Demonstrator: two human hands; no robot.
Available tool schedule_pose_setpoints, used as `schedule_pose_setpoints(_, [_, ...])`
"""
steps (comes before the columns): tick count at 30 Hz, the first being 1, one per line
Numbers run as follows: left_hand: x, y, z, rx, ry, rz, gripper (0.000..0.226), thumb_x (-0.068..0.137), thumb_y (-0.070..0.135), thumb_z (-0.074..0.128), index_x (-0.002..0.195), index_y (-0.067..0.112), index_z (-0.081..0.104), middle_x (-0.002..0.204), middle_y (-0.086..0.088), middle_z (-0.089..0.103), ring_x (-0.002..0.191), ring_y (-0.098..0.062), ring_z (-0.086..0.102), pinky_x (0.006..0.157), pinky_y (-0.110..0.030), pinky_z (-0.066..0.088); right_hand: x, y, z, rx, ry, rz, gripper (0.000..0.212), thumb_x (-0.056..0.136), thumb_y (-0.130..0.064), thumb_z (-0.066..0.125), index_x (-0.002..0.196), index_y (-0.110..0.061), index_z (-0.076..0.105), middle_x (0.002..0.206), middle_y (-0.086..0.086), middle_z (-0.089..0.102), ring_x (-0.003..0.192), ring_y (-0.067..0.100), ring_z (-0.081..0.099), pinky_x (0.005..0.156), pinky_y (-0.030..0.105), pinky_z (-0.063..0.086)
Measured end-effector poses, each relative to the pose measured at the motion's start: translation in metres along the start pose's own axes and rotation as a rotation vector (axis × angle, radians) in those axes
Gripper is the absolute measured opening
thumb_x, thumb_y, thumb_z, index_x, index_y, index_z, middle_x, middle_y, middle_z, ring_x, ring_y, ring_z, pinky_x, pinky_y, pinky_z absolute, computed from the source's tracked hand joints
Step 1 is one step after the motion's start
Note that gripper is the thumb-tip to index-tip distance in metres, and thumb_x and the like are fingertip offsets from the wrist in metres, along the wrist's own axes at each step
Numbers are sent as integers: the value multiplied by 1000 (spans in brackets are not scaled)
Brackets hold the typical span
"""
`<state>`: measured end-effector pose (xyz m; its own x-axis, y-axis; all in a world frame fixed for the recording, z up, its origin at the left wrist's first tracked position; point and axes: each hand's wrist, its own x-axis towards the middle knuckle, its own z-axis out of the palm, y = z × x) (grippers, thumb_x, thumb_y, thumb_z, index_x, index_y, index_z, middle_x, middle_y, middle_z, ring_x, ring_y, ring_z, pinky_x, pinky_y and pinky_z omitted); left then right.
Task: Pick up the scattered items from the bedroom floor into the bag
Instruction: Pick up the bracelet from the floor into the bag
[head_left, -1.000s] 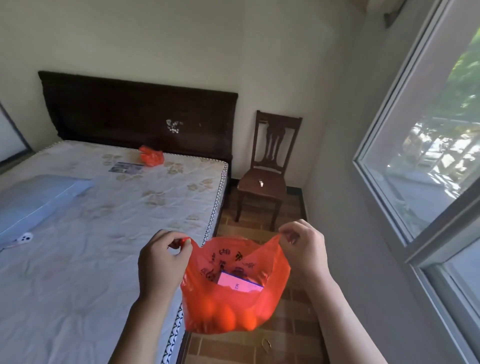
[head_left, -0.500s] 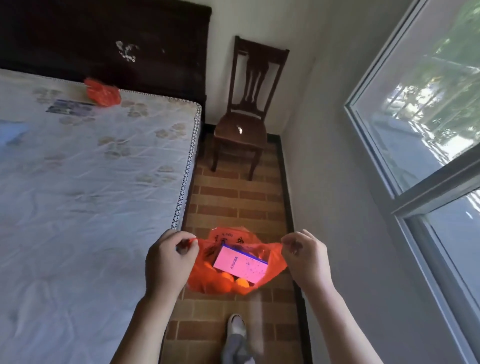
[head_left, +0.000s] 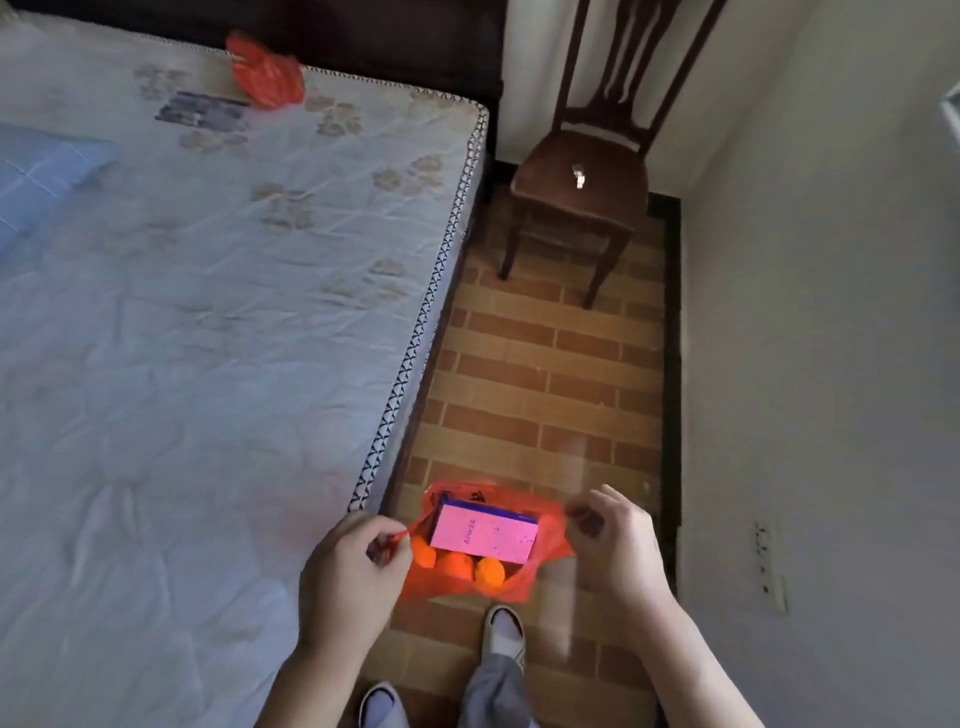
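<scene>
The mattress (head_left: 208, 338) fills the room's left side, brick-patterned floor (head_left: 550, 374) running beside it to a wooden chair (head_left: 582, 187) with something small and pale on its seat, too small to name. Over the floor by the mattress corner hangs the orange plastic bag (head_left: 519, 584), mouth held wide: left hand (head_left: 345, 582) and right hand (head_left: 615, 545) each pinch a handle. The film looks thin, limp and slippery, so the handles seem the safest hold. Inside, a pink box (head_left: 483, 532) lies on orange round fruits (head_left: 454, 565); how many is hidden. Another orange bag (head_left: 265, 73) lies blurred on the mattress.
</scene>
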<state>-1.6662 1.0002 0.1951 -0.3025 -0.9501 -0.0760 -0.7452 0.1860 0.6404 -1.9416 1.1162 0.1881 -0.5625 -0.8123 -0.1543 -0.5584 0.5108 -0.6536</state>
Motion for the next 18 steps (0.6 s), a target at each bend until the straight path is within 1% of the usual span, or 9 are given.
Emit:
schedule_pose_setpoints(4, [3,-43,59,-16,-22,-57,29,72,9,87,75,32,69,77,16,62,68,-5,60,56,-32,54,34,37,62,-13,-66,19,29,71,-1,75,79,-28,72,78,-14,63,69,8,62,63,24,51])
schedule_pose_setpoints(8, [20,-92,119,-29,-43,-80,31,73,7,86,73,33,70,75,16,61,67,-5,60,54,-29,52,61,74,129,-20,-92,51,28,75,-4,70,79,-32,70,79,-13,63,70,8,61,63,25,51])
schedule_pose_setpoints(9, [26,-103,135,-30,-43,-82,31,73,8,86,73,34,69,74,17,60,67,-5,60,54,-29,51,67,84,146,-25,-88,54,28,75,-5,69,79,-32,69,79,-14,63,71,7,61,63,24,50])
schedule_pose_setpoints(11, [36,-123,165,-35,-37,-83,28,74,11,86,74,34,70,74,17,60,66,-4,60,53,-29,52,75,104,177,-32,-79,52,28,76,-5,68,77,-33,68,79,-17,62,75,4,60,60,16,46])
schedule_pose_setpoints(14, [49,-156,212,-51,-44,-60,25,78,14,85,77,34,70,76,17,61,69,-4,62,53,-32,54,86,139,222,-32,-77,58,30,77,-5,67,78,-34,69,79,-18,62,81,2,60,60,13,44])
schedule_pose_setpoints(15, [53,-168,228,-60,-41,-43,25,78,14,85,77,34,70,77,18,61,70,-4,62,54,-32,55,89,152,236,-35,-75,56,29,77,-4,67,78,-33,69,80,-17,62,80,3,60,61,13,44])
schedule_pose_setpoints(18, [63,-198,271,-84,-31,-7,26,79,11,84,78,33,70,77,18,61,75,-7,62,58,-29,54,96,191,275,-33,-62,40,25,76,-5,69,80,-29,72,80,-14,64,76,7,61,62,19,48])
